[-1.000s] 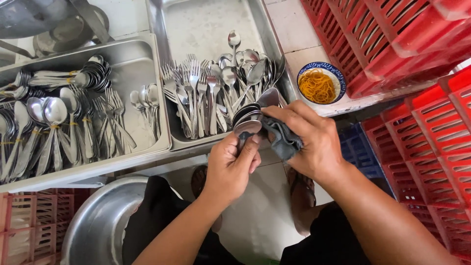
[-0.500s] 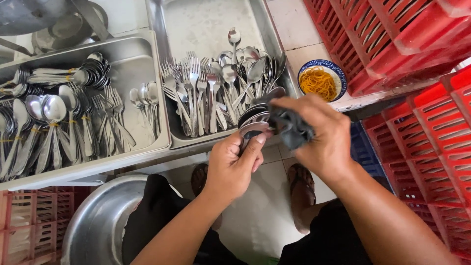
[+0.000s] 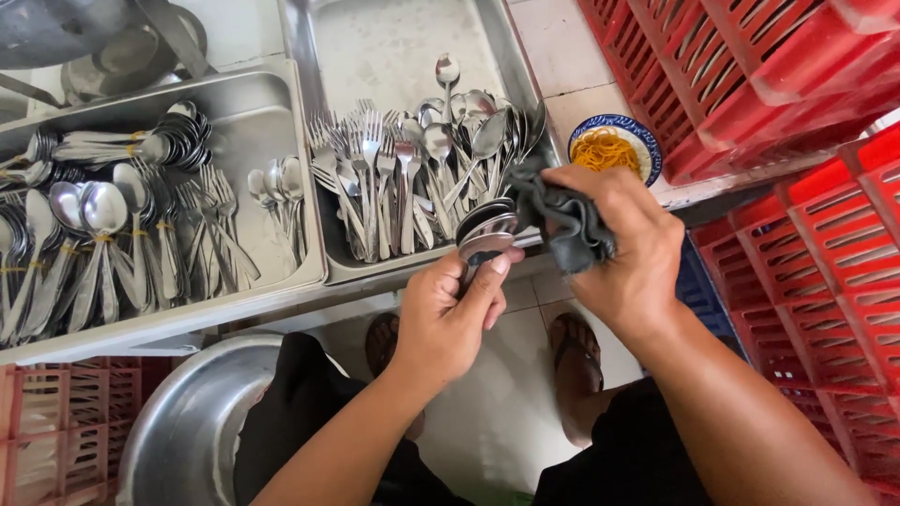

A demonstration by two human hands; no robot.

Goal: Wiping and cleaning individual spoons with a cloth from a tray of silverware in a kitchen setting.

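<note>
Left hand [image 3: 450, 319] grips a fanned bunch of spoons [image 3: 486, 232] — right hand [image 3: 623, 248], at three o'clock, clutches a dark cloth [image 3: 562, 220] against them.

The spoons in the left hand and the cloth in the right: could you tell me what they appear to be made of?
Spoons: polished metal, probably stainless steel, given the bright mirror-like reflections on their bowls. Cloth: dark grey woven fabric, matte and soft, folding and bunching in the right hand; the fibre cannot be told.
</note>
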